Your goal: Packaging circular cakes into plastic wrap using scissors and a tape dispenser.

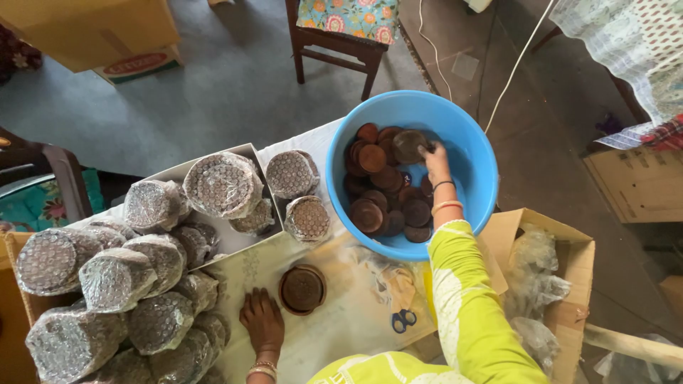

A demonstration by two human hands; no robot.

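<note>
Pinching a brown disc (410,145) with right hand (435,161), left hand (262,319) flat, open on table (341,327)

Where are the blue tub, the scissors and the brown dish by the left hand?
Blue tub (475,153): head view, bare inner wall.
Scissors (403,321): head view, handles.
Brown dish (302,289): head view, centre.

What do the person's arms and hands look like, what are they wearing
The right hand has a lime-green sleeve with pale markings, plus a dark bangle and an orange one at the wrist. The left hand shows gold-coloured bangles.
</note>
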